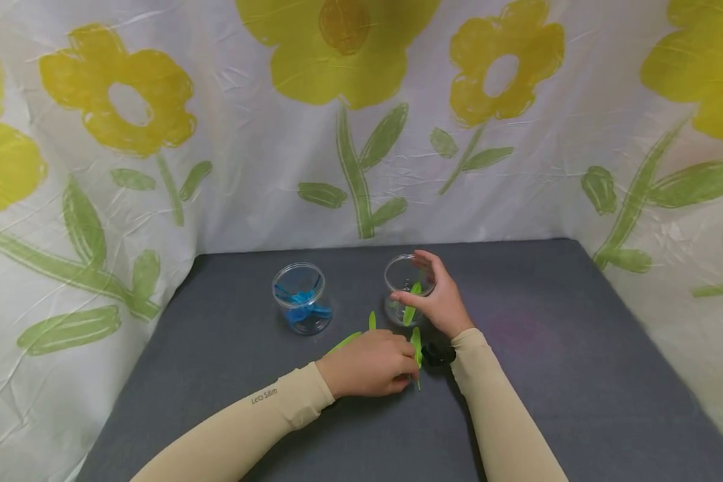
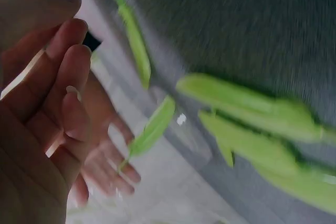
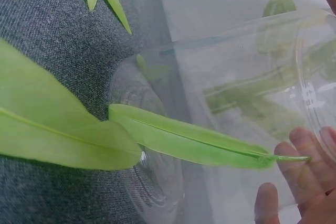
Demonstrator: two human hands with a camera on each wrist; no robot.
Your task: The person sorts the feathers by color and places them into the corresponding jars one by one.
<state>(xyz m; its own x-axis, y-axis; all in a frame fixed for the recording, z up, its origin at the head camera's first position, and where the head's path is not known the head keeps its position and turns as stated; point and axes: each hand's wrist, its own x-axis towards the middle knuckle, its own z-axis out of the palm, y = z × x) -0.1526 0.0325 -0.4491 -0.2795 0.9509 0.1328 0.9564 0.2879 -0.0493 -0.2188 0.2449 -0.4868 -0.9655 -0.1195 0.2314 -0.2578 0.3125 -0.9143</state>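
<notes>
Green feathers: bright lime, long, narrow, rounded tips, smooth vanes; the right wrist view shows a pale central shaft and thin bare quill.
Feather in jar: one green feather (image 1: 412, 309) leaning inside the right clear jar (image 1: 393, 286), rounded tip down by the base, quill up toward the rim.
Feathers on cloth: several near the left hand (image 1: 370, 363), fanned out, some overlapping; one upright-looking tip (image 1: 372, 321) shows past the knuckles, another loose feather (image 1: 418, 343) sits just beside the fingertips.
Right hand (image 1: 440, 298): grasping the right clear jar near its rim, thumb on the near side, fingers round the far side.
Left hand fingers: bent inward, thumb near the index fingertip; cannot tell if they pinch a quill.
Right jar: transparent, upright, round rim.
Left jar (image 1: 310, 326): transparent, upright, well apart from the right one, with blue feather-like pieces (image 1: 301, 305) piled inside.
Writing: "Let's Slim" in dark letters on the beige left sleeve (image 1: 229, 428).
Right sleeve (image 1: 506, 415): beige; black device (image 1: 438, 353) at that wrist.
Surface: dark grey cloth (image 1: 578, 375).
Backdrop: white, creased curtain (image 1: 247, 167), yellow flowers, green stems.
In the way: left hand covers part of the feathers in the head view.
</notes>
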